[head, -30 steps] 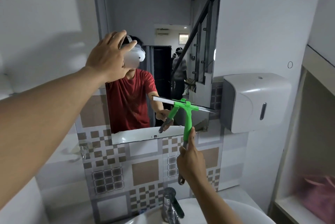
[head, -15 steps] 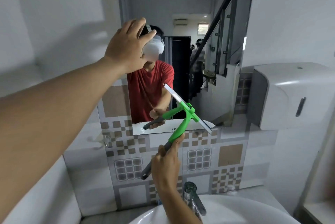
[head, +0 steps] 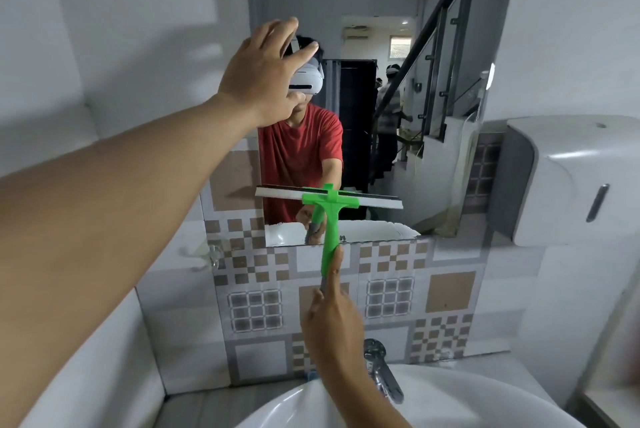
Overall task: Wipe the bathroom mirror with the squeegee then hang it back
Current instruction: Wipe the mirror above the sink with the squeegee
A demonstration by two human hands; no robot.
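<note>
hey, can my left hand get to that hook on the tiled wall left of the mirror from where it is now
Probably yes. The left hand is open and empty, raised at the mirror, and the hook sits lower on the tiles with nothing between them. The right hand holding the squeegee is off to the side.

No readable writing anywhere in view.

The white wall dispenser [head: 568, 182] shows a plain front with no label or brand that can be made out. The green squeegee [head: 329, 216] bears no visible lettering, and neither do the patterned tiles [head: 446, 292] below the mirror [head: 433, 116]. Nothing reflected in the mirror carries legible letters or numbers.
</note>
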